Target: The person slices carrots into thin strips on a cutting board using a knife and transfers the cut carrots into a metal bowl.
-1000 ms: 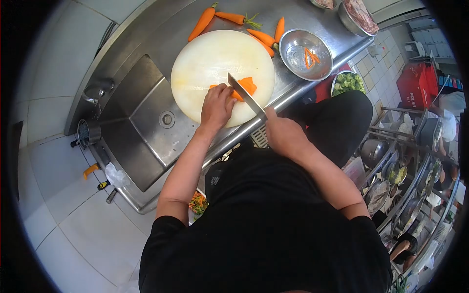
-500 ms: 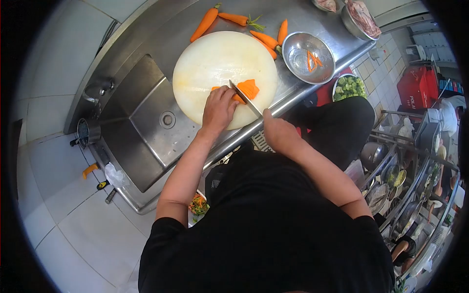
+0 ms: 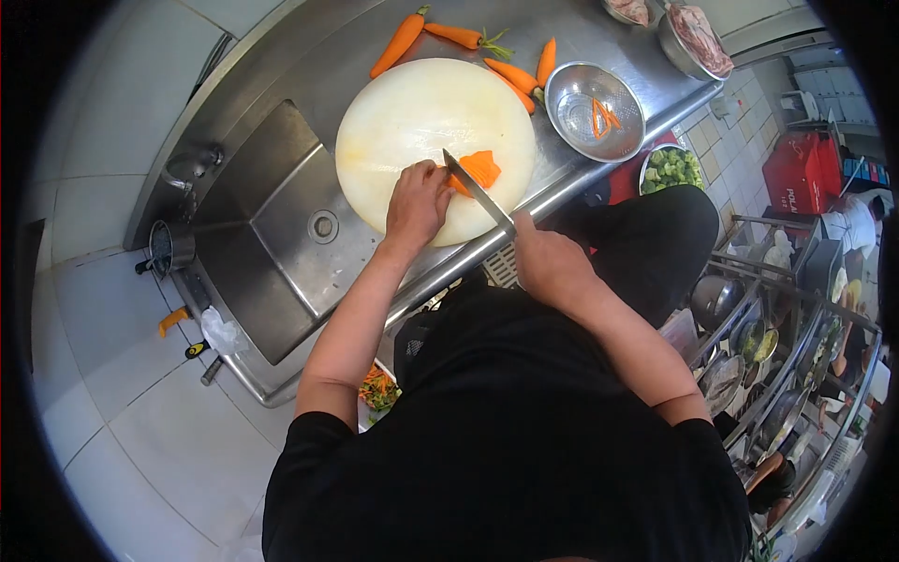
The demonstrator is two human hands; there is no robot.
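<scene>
A round white cutting board (image 3: 421, 103) lies on the steel counter. My right hand (image 3: 551, 259) is closed around the handle of a knife (image 3: 485, 199), whose blade slants across the board with its tip toward the far left. Against the blade's left side, my left hand (image 3: 418, 199) presses with curled fingers on a piece of carrot (image 3: 458, 185), mostly hidden under the fingers and blade. Thin orange carrot slices (image 3: 481, 168) lie overlapping just right of the blade.
Whole carrots (image 3: 398, 42) lie behind the board. To its right is a perforated steel bowl (image 3: 573, 117) with carrot strips. A sink (image 3: 272, 225) is at left. Cut green vegetables (image 3: 671, 170) fill a bowl below the counter. A metal bowl of meat (image 3: 693, 47) stands at the back right.
The knife and my right hand have shifted slightly to the right. My left hand keeps its place on the carrot piece. The whole view has shifted a little.
</scene>
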